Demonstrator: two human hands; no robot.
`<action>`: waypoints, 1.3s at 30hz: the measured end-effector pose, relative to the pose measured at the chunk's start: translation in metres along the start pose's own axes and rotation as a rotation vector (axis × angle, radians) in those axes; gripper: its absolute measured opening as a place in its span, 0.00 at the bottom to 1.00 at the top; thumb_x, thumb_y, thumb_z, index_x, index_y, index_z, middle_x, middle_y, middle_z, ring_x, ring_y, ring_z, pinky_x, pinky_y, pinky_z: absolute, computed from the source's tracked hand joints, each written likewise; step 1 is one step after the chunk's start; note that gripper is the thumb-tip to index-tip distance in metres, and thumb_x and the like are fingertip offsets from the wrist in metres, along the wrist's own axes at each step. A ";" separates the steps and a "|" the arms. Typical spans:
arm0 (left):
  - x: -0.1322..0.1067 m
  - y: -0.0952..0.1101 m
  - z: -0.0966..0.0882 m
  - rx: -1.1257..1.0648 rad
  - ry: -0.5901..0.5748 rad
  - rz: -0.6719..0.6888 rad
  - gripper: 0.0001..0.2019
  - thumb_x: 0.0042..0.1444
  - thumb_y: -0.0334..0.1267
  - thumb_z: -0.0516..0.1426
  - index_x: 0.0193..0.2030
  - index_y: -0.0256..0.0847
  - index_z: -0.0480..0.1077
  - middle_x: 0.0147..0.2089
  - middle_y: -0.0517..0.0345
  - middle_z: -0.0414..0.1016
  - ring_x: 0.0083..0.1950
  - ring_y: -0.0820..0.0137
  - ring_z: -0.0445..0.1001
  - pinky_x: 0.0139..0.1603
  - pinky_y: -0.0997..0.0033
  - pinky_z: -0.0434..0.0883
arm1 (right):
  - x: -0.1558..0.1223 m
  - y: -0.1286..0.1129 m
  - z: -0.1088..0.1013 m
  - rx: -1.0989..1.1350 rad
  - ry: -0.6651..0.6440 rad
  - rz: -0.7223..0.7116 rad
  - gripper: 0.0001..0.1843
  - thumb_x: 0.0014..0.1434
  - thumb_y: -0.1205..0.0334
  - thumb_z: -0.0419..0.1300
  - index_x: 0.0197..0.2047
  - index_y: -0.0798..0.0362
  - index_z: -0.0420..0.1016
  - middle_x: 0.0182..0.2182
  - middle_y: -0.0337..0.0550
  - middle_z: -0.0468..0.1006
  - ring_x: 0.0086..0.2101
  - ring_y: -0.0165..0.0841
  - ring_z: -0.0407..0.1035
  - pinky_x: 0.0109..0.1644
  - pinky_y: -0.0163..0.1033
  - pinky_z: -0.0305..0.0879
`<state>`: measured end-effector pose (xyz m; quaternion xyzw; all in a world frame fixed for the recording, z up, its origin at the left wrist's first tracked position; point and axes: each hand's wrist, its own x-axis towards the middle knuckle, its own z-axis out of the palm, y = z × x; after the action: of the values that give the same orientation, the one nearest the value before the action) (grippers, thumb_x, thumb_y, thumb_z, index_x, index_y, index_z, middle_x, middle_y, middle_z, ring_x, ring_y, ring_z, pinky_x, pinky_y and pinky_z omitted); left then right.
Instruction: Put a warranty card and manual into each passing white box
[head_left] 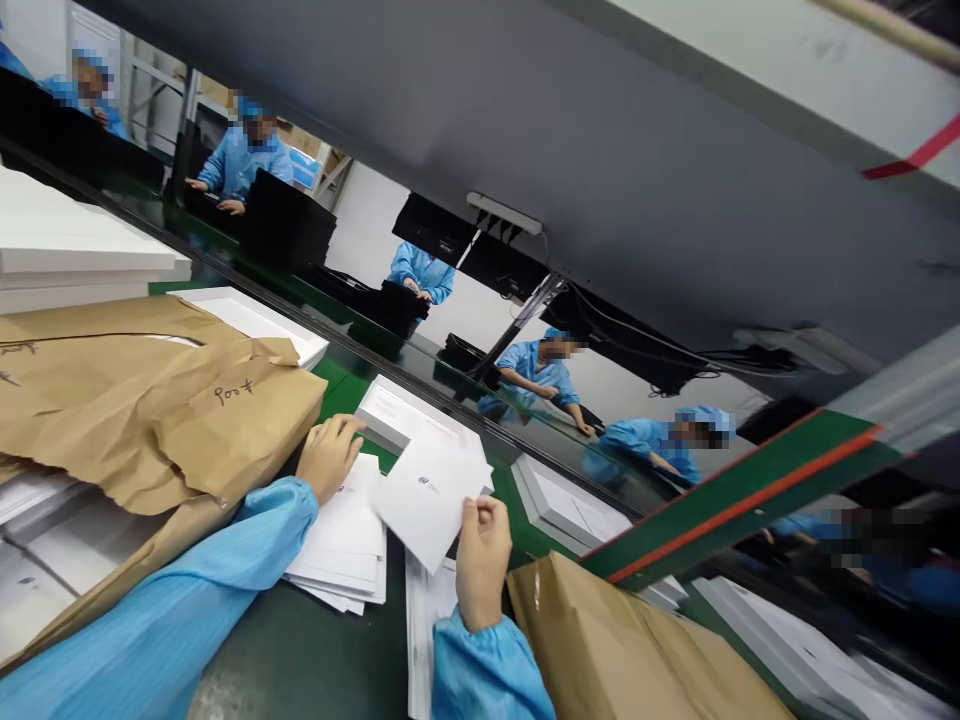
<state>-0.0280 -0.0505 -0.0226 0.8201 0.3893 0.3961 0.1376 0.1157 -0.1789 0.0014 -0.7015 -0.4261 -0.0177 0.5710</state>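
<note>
A white card (424,500), centre of frame, is pinched near its right corner by the right hand (485,560), fingers curled, while the left hand (330,460), fingers loosely bent, hold indeterminable, lies left of it beside a paper pile (345,545).

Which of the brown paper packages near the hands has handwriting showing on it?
The opened package beside the left hand: dark handwritten marks show on its paper. The other package, beside the right hand, shows none.
</note>
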 end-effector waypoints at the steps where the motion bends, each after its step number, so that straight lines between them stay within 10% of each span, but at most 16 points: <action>1: -0.003 0.010 -0.002 -0.068 0.001 0.097 0.16 0.55 0.39 0.39 0.47 0.41 0.57 0.48 0.54 0.61 0.48 0.70 0.60 0.49 0.68 0.56 | -0.004 -0.003 -0.004 0.030 0.083 -0.009 0.09 0.52 0.55 0.46 0.30 0.52 0.54 0.23 0.36 0.60 0.23 0.27 0.58 0.25 0.32 0.55; 8: -0.034 0.071 0.000 -0.410 -0.311 0.483 0.36 0.43 0.47 0.53 0.57 0.39 0.42 0.59 0.52 0.47 0.58 0.65 0.46 0.55 0.67 0.50 | -0.040 -0.026 -0.007 0.160 0.046 -0.049 0.06 0.52 0.58 0.48 0.30 0.52 0.56 0.24 0.37 0.61 0.27 0.28 0.61 0.30 0.34 0.59; 15: -0.035 0.068 0.012 -0.662 -0.371 0.079 0.19 0.54 0.38 0.40 0.54 0.43 0.52 0.41 0.57 0.70 0.41 0.68 0.69 0.41 0.71 0.64 | -0.049 -0.027 -0.020 0.112 -0.224 -0.122 0.06 0.53 0.63 0.47 0.34 0.52 0.61 0.40 0.46 0.66 0.43 0.34 0.59 0.46 0.42 0.55; 25: -0.028 0.037 0.041 -0.928 -0.123 -0.281 0.19 0.50 0.43 0.45 0.47 0.34 0.60 0.47 0.50 0.66 0.48 0.65 0.64 0.48 0.66 0.61 | -0.051 0.040 -0.085 -0.742 -0.365 0.274 0.39 0.38 0.55 0.59 0.54 0.48 0.50 0.43 0.49 0.66 0.44 0.49 0.57 0.39 0.50 0.56; 28: -0.028 0.036 0.042 -0.969 -0.122 -0.292 0.20 0.50 0.43 0.46 0.46 0.34 0.60 0.47 0.50 0.66 0.48 0.65 0.63 0.48 0.66 0.60 | -0.051 0.040 -0.088 -0.861 -0.281 0.197 0.39 0.40 0.58 0.57 0.55 0.50 0.48 0.40 0.52 0.67 0.42 0.50 0.58 0.36 0.48 0.57; 39: -0.028 0.037 0.041 -1.180 -0.176 -0.316 0.23 0.49 0.47 0.47 0.48 0.33 0.59 0.48 0.48 0.65 0.48 0.64 0.64 0.48 0.65 0.61 | -0.008 0.006 -0.080 0.370 -0.075 0.314 0.23 0.45 0.54 0.56 0.45 0.52 0.61 0.39 0.46 0.71 0.37 0.40 0.66 0.36 0.43 0.64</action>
<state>0.0123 -0.0922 -0.0443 0.5677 0.2086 0.4504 0.6567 0.1511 -0.2484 0.0205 -0.6428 -0.3289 0.1757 0.6692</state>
